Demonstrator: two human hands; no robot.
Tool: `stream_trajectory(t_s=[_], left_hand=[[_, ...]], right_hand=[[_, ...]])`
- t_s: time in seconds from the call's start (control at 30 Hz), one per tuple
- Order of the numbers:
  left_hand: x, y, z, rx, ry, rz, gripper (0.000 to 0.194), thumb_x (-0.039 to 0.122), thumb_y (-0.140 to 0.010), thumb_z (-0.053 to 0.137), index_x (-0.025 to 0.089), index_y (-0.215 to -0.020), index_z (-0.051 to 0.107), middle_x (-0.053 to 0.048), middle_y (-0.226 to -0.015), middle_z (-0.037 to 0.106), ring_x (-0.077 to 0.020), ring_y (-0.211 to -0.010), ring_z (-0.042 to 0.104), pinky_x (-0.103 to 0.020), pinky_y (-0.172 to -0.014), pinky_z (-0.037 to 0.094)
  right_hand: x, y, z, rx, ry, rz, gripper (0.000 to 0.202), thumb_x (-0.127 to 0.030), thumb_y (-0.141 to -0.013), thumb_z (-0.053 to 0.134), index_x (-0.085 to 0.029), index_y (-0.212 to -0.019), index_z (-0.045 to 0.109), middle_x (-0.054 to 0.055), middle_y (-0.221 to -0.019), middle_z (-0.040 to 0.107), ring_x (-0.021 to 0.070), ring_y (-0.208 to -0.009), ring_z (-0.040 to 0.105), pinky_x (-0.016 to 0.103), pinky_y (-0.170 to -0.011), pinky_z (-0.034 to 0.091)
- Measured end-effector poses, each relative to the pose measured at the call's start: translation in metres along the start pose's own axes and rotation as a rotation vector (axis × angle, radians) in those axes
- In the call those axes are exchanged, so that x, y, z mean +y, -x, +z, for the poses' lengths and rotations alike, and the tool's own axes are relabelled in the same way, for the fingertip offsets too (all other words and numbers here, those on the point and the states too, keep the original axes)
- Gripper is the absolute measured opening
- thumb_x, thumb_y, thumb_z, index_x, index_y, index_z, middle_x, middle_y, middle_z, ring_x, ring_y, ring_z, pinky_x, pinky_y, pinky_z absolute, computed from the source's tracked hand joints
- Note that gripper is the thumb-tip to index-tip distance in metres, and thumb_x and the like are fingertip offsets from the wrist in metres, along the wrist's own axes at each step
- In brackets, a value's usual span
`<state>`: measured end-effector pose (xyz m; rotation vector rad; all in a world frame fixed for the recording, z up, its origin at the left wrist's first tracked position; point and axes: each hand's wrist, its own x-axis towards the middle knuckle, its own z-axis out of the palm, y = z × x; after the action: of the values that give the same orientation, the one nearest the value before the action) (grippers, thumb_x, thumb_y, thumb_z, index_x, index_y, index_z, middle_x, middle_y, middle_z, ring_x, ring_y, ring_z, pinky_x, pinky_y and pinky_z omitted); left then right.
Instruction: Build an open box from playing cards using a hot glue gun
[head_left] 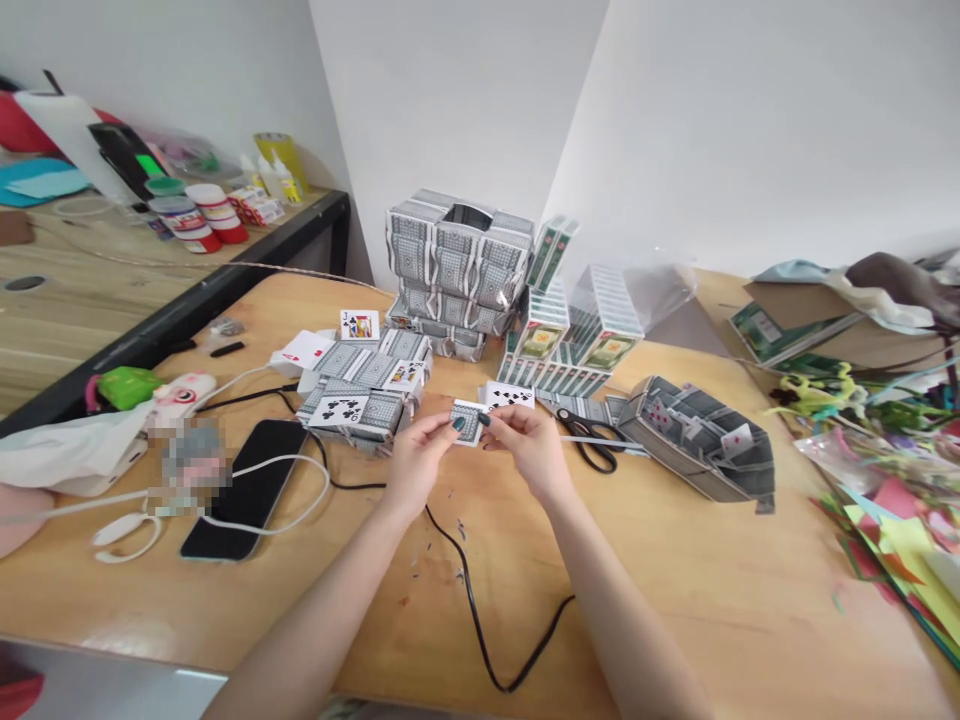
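While both hands meet over the middle of the wooden table (675, 620), the left hand (415, 462) and right hand (527, 446) pinch one small folded card piece (469, 421) between them, fingertips clamped on its edges, patterned back up. It is held just above the tabletop, in front of a spades card (512, 395) lying face up.

Done so far, judging by the layout: a tall card-built block (456, 268) stands at the back near the wall, and a curved card-built shell (701, 440) lies on its side to the right. Both look assembled from many folded pieces. A loose heap of folded cards (360, 392) sits left of the hands, so plenty of units look made but not joined. Unopened card boxes (574, 335) stand behind the hands, which suggests a lot of stock is left.

Scissors (589, 432) lie closed just right of the right hand. A black phone (247, 487) with white cable lies to the left, and a black cable (480, 610) runs under the arms. Coloured paper scraps (892, 500) are piled at far right.

My guess: mid-job, one more piece in progress; I can't tell how finished this fold is.
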<state>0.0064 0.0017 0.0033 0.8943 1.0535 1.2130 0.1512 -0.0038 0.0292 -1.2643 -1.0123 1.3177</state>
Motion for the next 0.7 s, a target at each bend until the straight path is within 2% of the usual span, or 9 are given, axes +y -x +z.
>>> stream_trajectory(t_s=[0.13,0.3,0.4,0.57,0.7], left_hand=[[0.003,-0.001,-0.003,-0.131,-0.016,-0.068,0.031,0.035,-0.062,0.071,0.014,-0.085,0.069,-0.007,-0.086,0.070,-0.0223,-0.084,0.062,-0.033,-0.075,0.049],[0.006,-0.005,-0.009,-0.268,0.248,-0.216,0.025,0.036,-0.072,0.063,0.014,-0.084,0.067,-0.009,-0.088,0.069,-0.0197,-0.081,0.063,-0.028,-0.066,0.050],[0.008,-0.005,-0.011,-0.335,0.296,-0.273,0.026,0.032,-0.072,0.065,0.014,-0.091,0.066,-0.009,-0.092,0.068,-0.0199,-0.085,0.063,-0.029,-0.071,0.051],[0.011,0.000,-0.012,-0.449,0.380,-0.366,0.034,0.035,-0.078,0.059,0.018,-0.107,0.059,-0.009,-0.100,0.067,-0.0222,-0.089,0.063,-0.039,-0.078,0.051],[0.011,0.000,-0.014,-0.490,0.407,-0.404,0.034,0.032,-0.078,0.059,0.018,-0.109,0.057,-0.009,-0.098,0.067,-0.0238,-0.091,0.063,-0.040,-0.080,0.050]], right_hand=[[0.000,0.000,-0.002,-0.015,0.029,-0.008,0.024,-0.039,-0.061,0.069,-0.017,-0.068,0.061,-0.001,-0.062,0.060,0.0084,-0.053,0.054,0.021,-0.053,0.045],[-0.004,0.001,-0.007,-0.069,0.119,0.043,0.026,-0.040,-0.061,0.069,-0.016,-0.071,0.064,-0.004,-0.051,0.054,0.0055,-0.041,0.041,0.018,-0.039,0.030],[-0.007,0.002,-0.006,-0.066,0.115,0.050,0.028,-0.041,-0.060,0.069,-0.016,-0.071,0.066,-0.004,-0.048,0.053,0.0063,-0.040,0.041,0.019,-0.038,0.030],[-0.013,0.006,-0.003,-0.032,0.099,0.024,0.029,-0.042,-0.058,0.071,-0.015,-0.070,0.067,-0.002,-0.049,0.056,0.0063,-0.039,0.041,0.020,-0.038,0.030],[-0.015,0.008,-0.004,-0.031,0.123,0.003,0.030,-0.043,-0.060,0.070,-0.016,-0.073,0.069,-0.001,-0.051,0.059,0.0062,-0.039,0.040,0.020,-0.037,0.030]])
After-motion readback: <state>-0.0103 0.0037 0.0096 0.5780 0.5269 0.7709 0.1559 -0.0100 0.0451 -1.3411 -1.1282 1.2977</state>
